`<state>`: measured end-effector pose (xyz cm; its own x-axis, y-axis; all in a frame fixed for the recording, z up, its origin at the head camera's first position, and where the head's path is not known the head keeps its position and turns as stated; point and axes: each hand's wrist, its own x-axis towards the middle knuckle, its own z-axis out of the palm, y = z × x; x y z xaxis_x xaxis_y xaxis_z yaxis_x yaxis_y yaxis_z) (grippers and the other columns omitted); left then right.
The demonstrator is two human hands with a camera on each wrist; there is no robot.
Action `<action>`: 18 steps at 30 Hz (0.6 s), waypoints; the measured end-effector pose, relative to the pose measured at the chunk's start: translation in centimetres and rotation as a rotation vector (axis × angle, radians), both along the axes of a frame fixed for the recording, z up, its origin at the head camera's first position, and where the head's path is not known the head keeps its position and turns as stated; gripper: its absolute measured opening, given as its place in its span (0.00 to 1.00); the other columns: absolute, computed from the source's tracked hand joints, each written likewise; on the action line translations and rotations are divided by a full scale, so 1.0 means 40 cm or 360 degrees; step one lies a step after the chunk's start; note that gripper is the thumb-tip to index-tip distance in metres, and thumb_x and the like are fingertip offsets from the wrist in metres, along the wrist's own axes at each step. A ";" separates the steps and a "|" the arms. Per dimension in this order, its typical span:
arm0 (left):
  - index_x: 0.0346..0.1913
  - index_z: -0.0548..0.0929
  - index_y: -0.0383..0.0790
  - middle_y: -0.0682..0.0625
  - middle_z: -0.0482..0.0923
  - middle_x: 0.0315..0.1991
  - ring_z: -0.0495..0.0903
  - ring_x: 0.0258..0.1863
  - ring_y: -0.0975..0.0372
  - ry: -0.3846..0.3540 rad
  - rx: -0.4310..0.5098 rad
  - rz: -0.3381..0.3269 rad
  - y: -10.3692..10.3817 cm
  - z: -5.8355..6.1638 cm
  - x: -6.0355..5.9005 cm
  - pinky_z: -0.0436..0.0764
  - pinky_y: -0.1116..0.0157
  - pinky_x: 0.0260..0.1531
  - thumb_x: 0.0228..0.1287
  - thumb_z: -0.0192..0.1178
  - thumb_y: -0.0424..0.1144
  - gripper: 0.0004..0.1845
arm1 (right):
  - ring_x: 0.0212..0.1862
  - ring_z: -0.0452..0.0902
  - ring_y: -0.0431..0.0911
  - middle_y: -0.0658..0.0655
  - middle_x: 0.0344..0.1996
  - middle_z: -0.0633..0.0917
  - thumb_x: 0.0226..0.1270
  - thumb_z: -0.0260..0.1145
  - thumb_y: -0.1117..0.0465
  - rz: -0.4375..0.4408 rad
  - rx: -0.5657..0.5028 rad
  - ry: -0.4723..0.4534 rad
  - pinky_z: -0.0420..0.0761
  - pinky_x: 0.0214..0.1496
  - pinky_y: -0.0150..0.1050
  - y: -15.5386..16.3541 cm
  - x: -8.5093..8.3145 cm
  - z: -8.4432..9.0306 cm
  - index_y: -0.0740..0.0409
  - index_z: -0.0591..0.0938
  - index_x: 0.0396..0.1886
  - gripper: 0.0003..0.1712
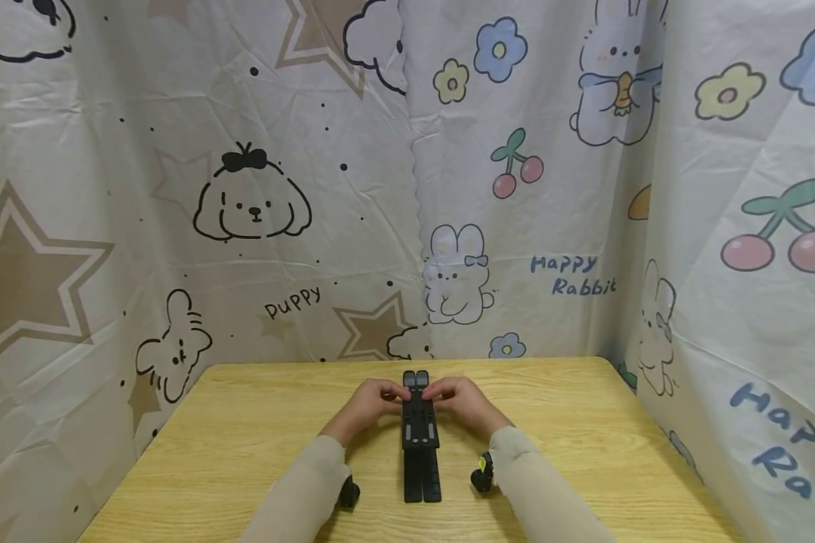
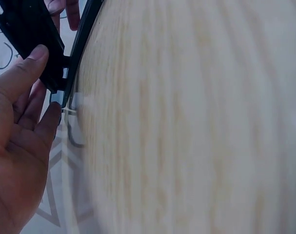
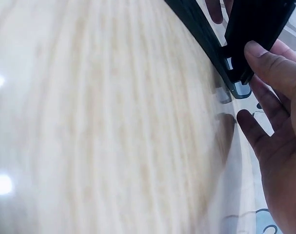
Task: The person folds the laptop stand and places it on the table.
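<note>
A black folding stand [image 1: 419, 418] lies lengthwise on the table in the middle of the head view. Two long legs point toward me, and two grey-tipped ends face the far edge. My left hand [image 1: 373, 403] grips its upper part from the left, thumb on top and fingers behind or below. From the right, my right hand [image 1: 467, 403] holds the same part in a mirrored way. Both wrist views show the upper plate [image 2: 33, 41] tilted away from the lower bar [image 3: 199, 36], joined near the far end. The thumb [image 3: 257, 51] presses on the plate.
A light wood-grain table [image 1: 557, 452] spreads around both hands. Printed curtains [image 1: 353, 226] hang behind it and along the sides. A small black camera sits at the left wrist [image 1: 349, 492] and another at the right wrist [image 1: 482, 473].
</note>
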<state>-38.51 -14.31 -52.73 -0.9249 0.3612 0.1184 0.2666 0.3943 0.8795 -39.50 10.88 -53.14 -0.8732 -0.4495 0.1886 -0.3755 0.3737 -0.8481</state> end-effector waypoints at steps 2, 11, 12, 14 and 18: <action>0.43 0.92 0.45 0.48 0.86 0.56 0.80 0.62 0.51 0.0012 -0.0026 -0.0032 0.002 0.001 0.000 0.75 0.50 0.66 0.59 0.73 0.30 0.10 | 0.55 0.82 0.47 0.51 0.49 0.88 0.62 0.74 0.70 0.0018 0.0042 0.0028 0.82 0.60 0.44 0.001 -0.001 -0.001 0.50 0.92 0.44 0.14; 0.39 0.90 0.43 0.49 0.86 0.53 0.79 0.62 0.51 0.0053 -0.0131 -0.0103 0.008 -0.007 -0.009 0.72 0.47 0.69 0.54 0.74 0.24 0.12 | 0.57 0.80 0.47 0.47 0.48 0.88 0.59 0.75 0.71 0.0065 0.0210 0.0154 0.74 0.69 0.52 -0.002 -0.005 -0.012 0.46 0.91 0.43 0.17; 0.38 0.90 0.43 0.49 0.87 0.52 0.79 0.62 0.51 0.0048 -0.0132 -0.0105 0.008 -0.009 -0.009 0.71 0.47 0.69 0.53 0.74 0.24 0.12 | 0.57 0.80 0.47 0.47 0.48 0.87 0.59 0.76 0.71 0.0073 0.0219 0.0167 0.74 0.69 0.53 -0.002 -0.005 -0.013 0.46 0.90 0.43 0.17; 0.38 0.90 0.43 0.51 0.87 0.50 0.79 0.63 0.51 0.0040 -0.0141 -0.0111 0.009 -0.012 -0.009 0.71 0.47 0.69 0.53 0.74 0.24 0.13 | 0.57 0.80 0.46 0.46 0.47 0.87 0.58 0.76 0.70 0.0085 0.0230 0.0170 0.74 0.69 0.52 -0.001 -0.003 -0.014 0.45 0.90 0.43 0.17; 0.38 0.90 0.42 0.52 0.88 0.48 0.79 0.63 0.52 0.0049 -0.0168 -0.0133 0.011 -0.012 -0.008 0.73 0.48 0.68 0.51 0.76 0.24 0.13 | 0.57 0.79 0.45 0.45 0.47 0.86 0.57 0.77 0.70 0.0107 0.0223 0.0146 0.75 0.68 0.50 0.001 0.001 -0.011 0.46 0.90 0.42 0.17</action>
<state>-38.82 -13.86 -53.20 -0.8877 0.4486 0.1039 0.3287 0.4594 0.8252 -39.45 10.91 -53.59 -0.8224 -0.5335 0.1975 -0.4769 0.4573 -0.7506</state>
